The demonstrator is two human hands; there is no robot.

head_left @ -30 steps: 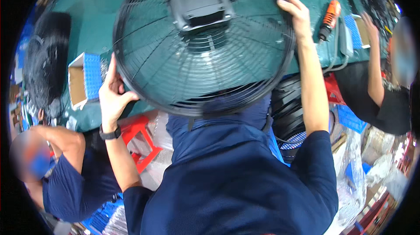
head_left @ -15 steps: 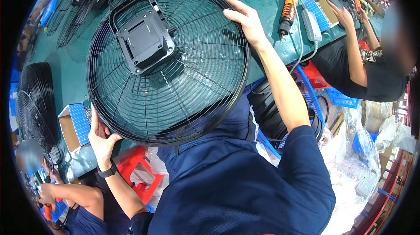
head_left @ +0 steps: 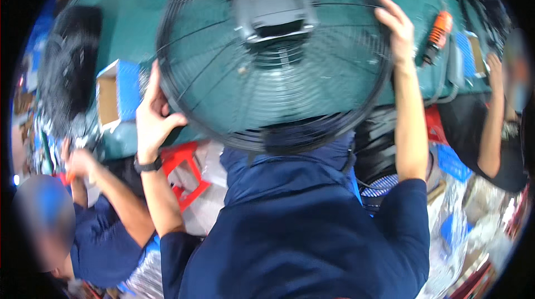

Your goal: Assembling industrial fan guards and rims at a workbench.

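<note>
Fan cage (head_left: 276,62), blurred, top cut off, between left hand (head_left: 151,123) and right hand (head_left: 401,34), fingers (head_left: 154,79) pinching its rim, some hidden.

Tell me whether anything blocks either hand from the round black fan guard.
Nothing visible does. The left hand and right hand are at the rim of the fan guard. The blue-sided box sits clear, left of the left hand.

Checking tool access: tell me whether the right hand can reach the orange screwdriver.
Likely yes, if the right hand lets go of the black fan guard; the orange screwdriver lies close by, uncovered.
</note>
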